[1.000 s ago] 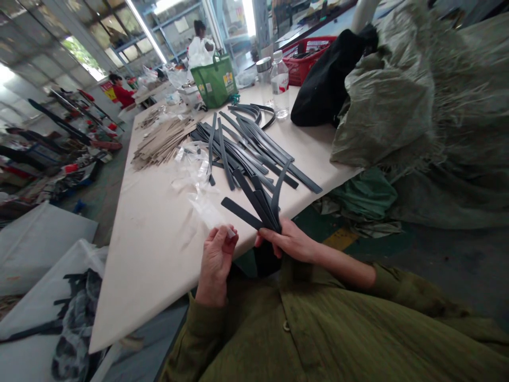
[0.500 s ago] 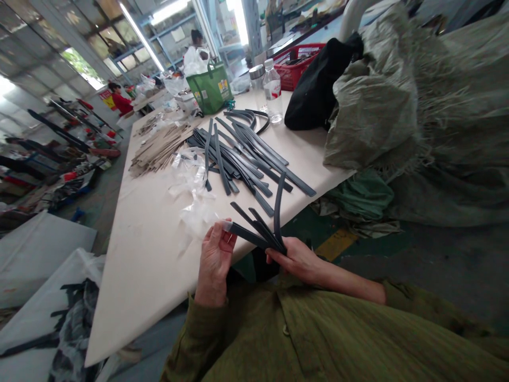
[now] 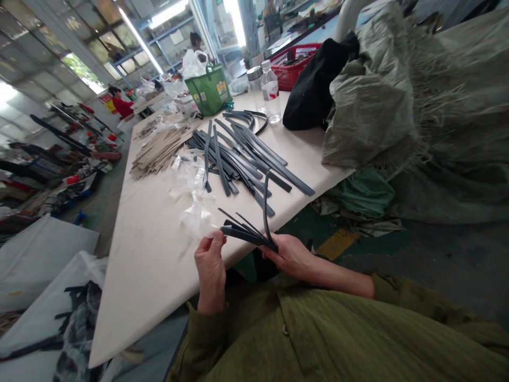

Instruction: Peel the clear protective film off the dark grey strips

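Note:
My right hand (image 3: 289, 254) is closed round the near ends of several dark strips (image 3: 243, 233), which fan out over the table's front edge; one of them curves upward. At the far end of the lowest strip, my left hand (image 3: 210, 268) pinches a small piece of clear film (image 3: 216, 231) between thumb and fingers. Whether the film is still joined to that strip, I cannot tell. Beyond my hands, a heap of similar dark strips (image 3: 234, 159) lies on the table, with crumpled clear plastic (image 3: 194, 209) to its left.
The pale table (image 3: 139, 249) also bears a pile of brown strips (image 3: 159, 151), a green bag (image 3: 209, 91), a plastic bottle (image 3: 271, 95), a lidded jar (image 3: 255, 82), a red basket (image 3: 292, 66) and a black bag (image 3: 314, 93). Woven sacks (image 3: 369, 111) crowd the right side. Two people are farther back.
My left hand has moved slightly left and down with the film. The strips in my right hand have shifted left and tilted, now seen more edge-on.

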Motion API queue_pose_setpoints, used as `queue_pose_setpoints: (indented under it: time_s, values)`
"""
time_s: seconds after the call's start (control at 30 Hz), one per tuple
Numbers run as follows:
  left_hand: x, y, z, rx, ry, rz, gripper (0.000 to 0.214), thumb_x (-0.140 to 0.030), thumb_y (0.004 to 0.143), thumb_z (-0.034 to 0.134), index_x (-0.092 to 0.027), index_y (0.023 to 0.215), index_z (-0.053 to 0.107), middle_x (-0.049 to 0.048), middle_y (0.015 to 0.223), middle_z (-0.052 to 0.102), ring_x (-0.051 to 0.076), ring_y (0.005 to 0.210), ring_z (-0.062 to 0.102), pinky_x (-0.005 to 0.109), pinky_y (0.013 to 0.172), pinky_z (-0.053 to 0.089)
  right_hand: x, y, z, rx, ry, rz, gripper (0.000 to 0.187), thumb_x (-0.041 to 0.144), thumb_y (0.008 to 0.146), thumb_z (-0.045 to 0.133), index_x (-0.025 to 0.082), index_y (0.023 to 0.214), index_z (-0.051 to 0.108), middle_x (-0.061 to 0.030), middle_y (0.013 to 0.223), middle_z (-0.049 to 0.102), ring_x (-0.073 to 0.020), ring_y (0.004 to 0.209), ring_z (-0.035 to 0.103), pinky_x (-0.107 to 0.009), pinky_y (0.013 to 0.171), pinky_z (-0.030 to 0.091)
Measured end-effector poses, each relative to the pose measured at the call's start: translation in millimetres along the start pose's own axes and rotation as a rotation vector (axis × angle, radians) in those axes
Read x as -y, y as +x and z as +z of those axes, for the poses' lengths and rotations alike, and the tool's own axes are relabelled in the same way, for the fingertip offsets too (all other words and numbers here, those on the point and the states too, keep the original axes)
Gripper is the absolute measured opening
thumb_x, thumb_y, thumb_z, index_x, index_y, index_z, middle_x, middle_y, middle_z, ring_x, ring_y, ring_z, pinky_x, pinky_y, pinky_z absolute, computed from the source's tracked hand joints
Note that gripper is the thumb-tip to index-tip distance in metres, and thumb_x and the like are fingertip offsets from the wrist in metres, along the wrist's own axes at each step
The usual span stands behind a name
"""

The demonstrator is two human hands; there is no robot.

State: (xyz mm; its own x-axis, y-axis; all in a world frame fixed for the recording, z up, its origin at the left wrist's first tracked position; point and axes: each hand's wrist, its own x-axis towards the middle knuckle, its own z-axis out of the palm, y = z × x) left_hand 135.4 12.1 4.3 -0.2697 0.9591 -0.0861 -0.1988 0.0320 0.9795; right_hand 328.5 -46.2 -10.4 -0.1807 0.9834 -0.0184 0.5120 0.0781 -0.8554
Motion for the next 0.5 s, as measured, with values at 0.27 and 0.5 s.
queue_pose_setpoints:
  time_s: [0.27, 0.5]
  values:
    - [12, -31, 3.9, 0.329, 0.195, -0.211, 0.029, -0.04, 0.067, 0.082, -0.013, 0.076, 0.074, 0.0016, 0.066, 0.069, 0.012, 0.062, 0.059, 0.023, 0.063, 0.047, 2, 4, 0, 0.085, 0.272, -0.052, 0.03, 0.042, 0.096, 0.051, 0.018, 0.08, 0.058, -0.0008, 0.068, 0.063, -0.0121, 0.047, 0.054, -0.022, 0.048, 0.041]
    - [18, -25, -4.0, 0.185, -0.085, -0.266, 0.034, -0.042, 0.061, 0.086, -0.014, 0.074, 0.073, 0.0017, 0.069, 0.07, 0.012, 0.062, 0.06, 0.023, 0.064, 0.049, -31, -37, -43, 0.241, 0.424, 0.079, 0.047, 0.059, 0.089, 0.056, 0.014, 0.076, 0.065, -0.0032, 0.066, 0.063, -0.0146, 0.053, 0.058, -0.024, 0.05, 0.046]
